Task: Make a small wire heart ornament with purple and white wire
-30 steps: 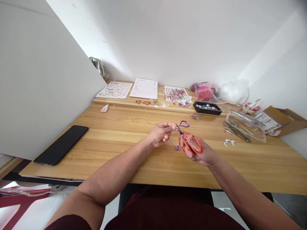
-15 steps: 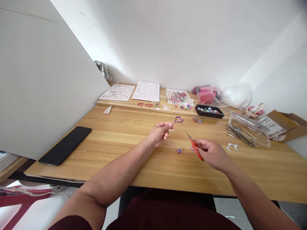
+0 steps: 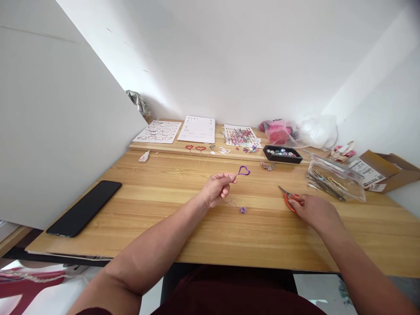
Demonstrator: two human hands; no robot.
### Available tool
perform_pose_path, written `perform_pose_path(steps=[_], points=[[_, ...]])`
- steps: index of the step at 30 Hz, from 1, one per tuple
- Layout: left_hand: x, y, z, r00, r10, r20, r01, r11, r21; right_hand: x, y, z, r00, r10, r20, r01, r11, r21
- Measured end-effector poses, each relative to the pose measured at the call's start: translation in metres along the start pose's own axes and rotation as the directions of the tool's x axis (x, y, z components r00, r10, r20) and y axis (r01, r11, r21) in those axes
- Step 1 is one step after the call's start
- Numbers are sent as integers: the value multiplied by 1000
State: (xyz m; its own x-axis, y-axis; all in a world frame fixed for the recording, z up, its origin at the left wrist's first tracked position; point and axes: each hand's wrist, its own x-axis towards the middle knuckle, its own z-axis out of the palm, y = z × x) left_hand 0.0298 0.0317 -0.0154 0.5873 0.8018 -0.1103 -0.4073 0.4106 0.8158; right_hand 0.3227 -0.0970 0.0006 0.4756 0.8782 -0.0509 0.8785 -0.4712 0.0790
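A: Left hand (image 3: 216,189) grip?
B: Pinched tight on purple heart-shaped loop (image 3: 248,172), above wooden counter (image 3: 262,240); loop's base hidden.
A: Right hand (image 3: 316,212)?
B: Partly closed round red-handled metal scissors (image 3: 287,196); counter contact unclear.

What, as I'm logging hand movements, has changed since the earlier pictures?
The right hand has carried the scissors away from the left hand, to the right and down on or close to the table. It still holds them by the handles. The left hand still pinches the purple heart by its stem. The purple spool and the phone lie where they were.
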Motion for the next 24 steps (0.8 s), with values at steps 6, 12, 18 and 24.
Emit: perform_pose_path(steps=[6,12,18,24], points=[[-2,-1,1,1000,-10,16,9,999,36,-12,-45,-27,958,-114,-262,207,911,358],[-3,-3,1,999,-20,48,14,994,110,-7,-123,-39,886,-323,-333,445,391,806],[0,-6,-1,998,49,46,-59,965,256,4,-147,-31,899,-303,-317,411,329,850],[4,-8,-5,992,126,-21,-108,916,386,9,-148,-24,892,-330,-308,413,321,852]])
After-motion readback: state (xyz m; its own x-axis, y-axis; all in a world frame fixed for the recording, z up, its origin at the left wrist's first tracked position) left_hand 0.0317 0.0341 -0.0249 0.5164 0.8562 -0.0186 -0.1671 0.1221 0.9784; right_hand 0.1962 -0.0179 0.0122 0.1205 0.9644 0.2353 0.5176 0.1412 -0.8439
